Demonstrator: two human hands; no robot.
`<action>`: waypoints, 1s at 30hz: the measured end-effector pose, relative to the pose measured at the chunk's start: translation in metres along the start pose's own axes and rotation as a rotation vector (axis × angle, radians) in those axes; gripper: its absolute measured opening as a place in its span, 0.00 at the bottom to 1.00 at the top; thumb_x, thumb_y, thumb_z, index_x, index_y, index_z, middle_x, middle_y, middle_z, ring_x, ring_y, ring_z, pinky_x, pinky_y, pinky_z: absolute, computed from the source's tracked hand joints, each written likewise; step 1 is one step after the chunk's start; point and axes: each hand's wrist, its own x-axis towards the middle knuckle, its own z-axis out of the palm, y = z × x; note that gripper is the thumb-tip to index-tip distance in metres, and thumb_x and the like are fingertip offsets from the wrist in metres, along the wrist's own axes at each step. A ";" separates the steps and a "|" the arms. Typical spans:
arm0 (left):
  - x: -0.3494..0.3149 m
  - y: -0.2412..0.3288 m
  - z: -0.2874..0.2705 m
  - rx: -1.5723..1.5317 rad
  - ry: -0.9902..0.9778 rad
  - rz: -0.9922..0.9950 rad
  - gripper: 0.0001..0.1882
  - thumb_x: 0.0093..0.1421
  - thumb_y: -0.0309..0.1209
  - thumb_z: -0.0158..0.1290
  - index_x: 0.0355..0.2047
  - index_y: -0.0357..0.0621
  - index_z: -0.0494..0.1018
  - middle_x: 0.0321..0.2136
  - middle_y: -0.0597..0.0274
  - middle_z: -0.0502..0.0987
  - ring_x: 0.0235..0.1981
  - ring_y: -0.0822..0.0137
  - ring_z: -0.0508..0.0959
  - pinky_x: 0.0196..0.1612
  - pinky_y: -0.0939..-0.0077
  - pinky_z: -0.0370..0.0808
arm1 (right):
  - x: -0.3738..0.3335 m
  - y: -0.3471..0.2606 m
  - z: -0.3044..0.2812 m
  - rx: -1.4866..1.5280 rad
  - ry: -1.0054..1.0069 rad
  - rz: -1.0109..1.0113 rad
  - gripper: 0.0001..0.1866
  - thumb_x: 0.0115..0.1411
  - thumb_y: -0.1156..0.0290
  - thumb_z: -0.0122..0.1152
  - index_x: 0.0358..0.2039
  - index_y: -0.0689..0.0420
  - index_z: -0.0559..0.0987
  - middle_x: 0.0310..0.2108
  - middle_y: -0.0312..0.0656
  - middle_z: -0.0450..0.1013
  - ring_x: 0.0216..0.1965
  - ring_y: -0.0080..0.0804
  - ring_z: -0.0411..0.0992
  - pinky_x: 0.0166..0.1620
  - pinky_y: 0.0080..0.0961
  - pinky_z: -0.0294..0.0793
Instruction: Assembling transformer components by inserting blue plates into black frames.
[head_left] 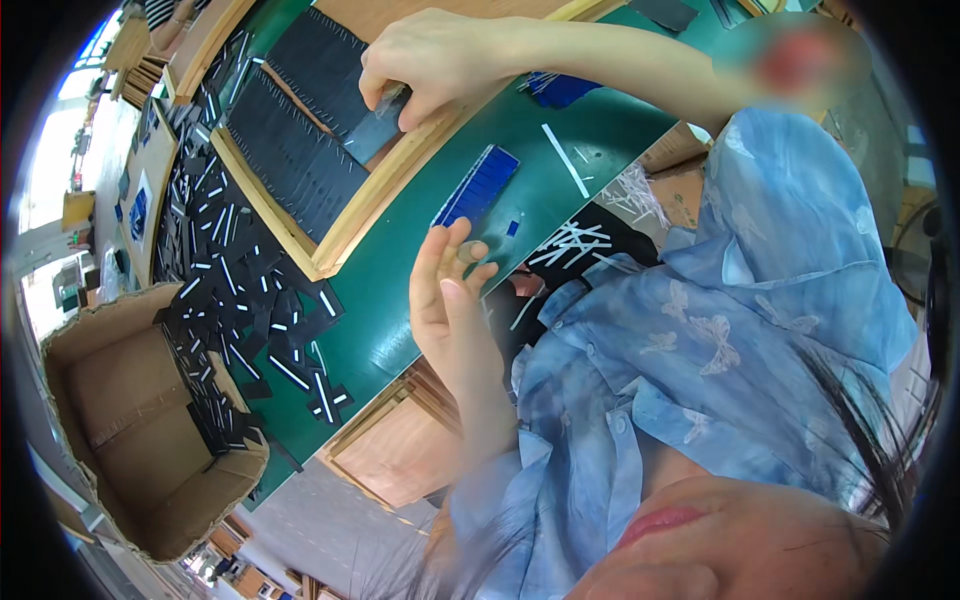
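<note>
My right hand is closed over a wooden frame, with thumb and fingers pinched on a small shiny greyish piece that I cannot make out well. Inside the frame lie black sheets in rows, with short marks along their edges and a brown strip between them. My left hand is raised at the green table's near edge, its fingers loosely curled and apart. Its fingertips are close to one end of a blue ribbed strip; whether they touch it I cannot tell.
Black pieces with white strips are heaped left of the frame on the green table. A cardboard box stands at the table's end. White strips lie on dark cloth by my lap. Another person's arm shows at far left.
</note>
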 end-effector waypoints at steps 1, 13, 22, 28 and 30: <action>-0.001 0.000 -0.001 0.000 0.005 -0.001 0.24 0.67 0.36 0.40 0.56 0.28 0.59 0.51 0.42 0.68 0.46 0.62 0.73 0.46 0.71 0.72 | 0.005 0.003 0.002 0.003 -0.002 -0.003 0.19 0.36 0.64 0.67 0.29 0.60 0.80 0.27 0.39 0.77 0.31 0.33 0.76 0.30 0.30 0.73; -0.005 -0.005 -0.003 0.054 0.018 0.037 0.20 0.67 0.32 0.41 0.54 0.30 0.63 0.49 0.44 0.71 0.44 0.64 0.74 0.45 0.71 0.73 | 0.007 0.017 0.017 0.079 -0.080 -0.031 0.16 0.41 0.64 0.68 0.31 0.59 0.81 0.31 0.36 0.78 0.34 0.30 0.76 0.35 0.28 0.74; 0.012 0.021 -0.128 1.560 0.469 0.414 0.21 0.52 0.18 0.48 0.48 0.38 0.71 0.49 0.48 0.69 0.52 0.50 0.64 0.54 0.59 0.61 | -0.010 -0.009 -0.020 0.140 0.121 -0.069 0.14 0.43 0.65 0.68 0.29 0.59 0.79 0.29 0.43 0.72 0.32 0.41 0.72 0.35 0.32 0.70; 0.018 0.035 -0.161 1.833 0.319 0.302 0.15 0.52 0.28 0.57 0.42 0.46 0.74 0.52 0.50 0.66 0.53 0.48 0.60 0.54 0.55 0.58 | -0.029 -0.034 -0.025 0.265 0.087 -0.065 0.12 0.46 0.66 0.67 0.30 0.58 0.79 0.29 0.42 0.71 0.32 0.39 0.72 0.35 0.30 0.69; 0.012 0.041 -0.177 1.823 0.279 0.269 0.14 0.51 0.29 0.59 0.40 0.46 0.75 0.51 0.51 0.67 0.52 0.49 0.61 0.54 0.55 0.59 | -0.033 -0.043 -0.027 0.317 0.060 -0.086 0.10 0.48 0.67 0.66 0.30 0.57 0.79 0.30 0.41 0.71 0.32 0.39 0.72 0.34 0.30 0.70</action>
